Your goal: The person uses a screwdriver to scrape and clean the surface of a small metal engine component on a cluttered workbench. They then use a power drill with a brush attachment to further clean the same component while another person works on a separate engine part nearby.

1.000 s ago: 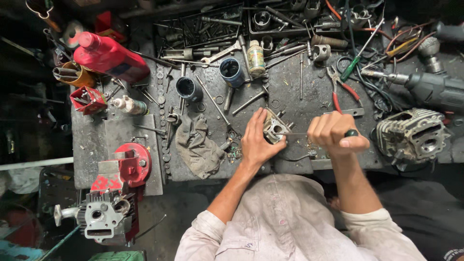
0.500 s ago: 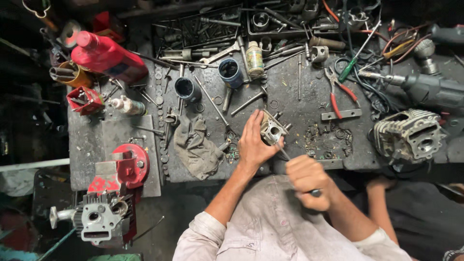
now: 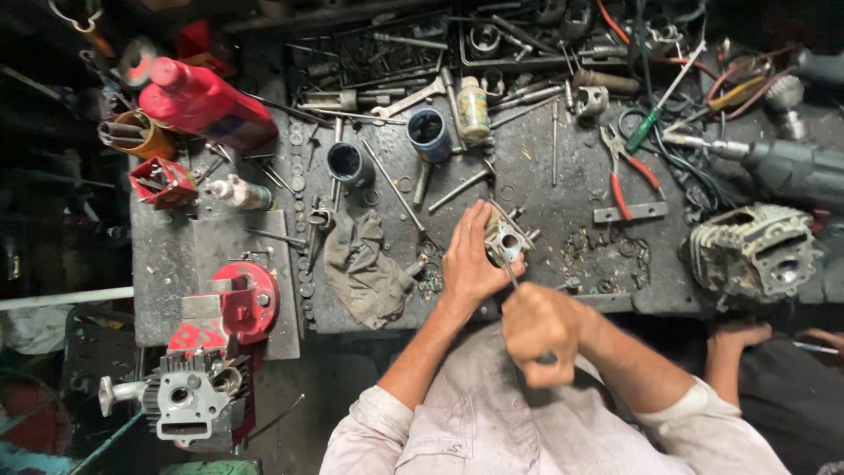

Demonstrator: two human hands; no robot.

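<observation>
My left hand (image 3: 470, 262) grips a small grey metal engine part (image 3: 505, 240) and holds it down on the dark, greasy workbench (image 3: 563, 189). My right hand (image 3: 538, 332) is fisted around the handle of a thin tool, likely a screwdriver (image 3: 512, 277), whose shaft runs up into the part. The right hand sits near the bench's front edge, just below the part. Small nuts and washers lie scattered to the right of the part.
A grey rag (image 3: 362, 266) lies left of my left hand. Red-handled pliers (image 3: 626, 171), two dark cups (image 3: 428, 134), a red bottle (image 3: 207, 104) and many loose tools crowd the bench. An engine cylinder head (image 3: 756, 251) sits right, a red vise (image 3: 236, 303) left. Another person's hand (image 3: 737, 334) rests lower right.
My right hand came down from the bench's right side to below the part and put the tool's tip into it. The left hand stayed on the part.
</observation>
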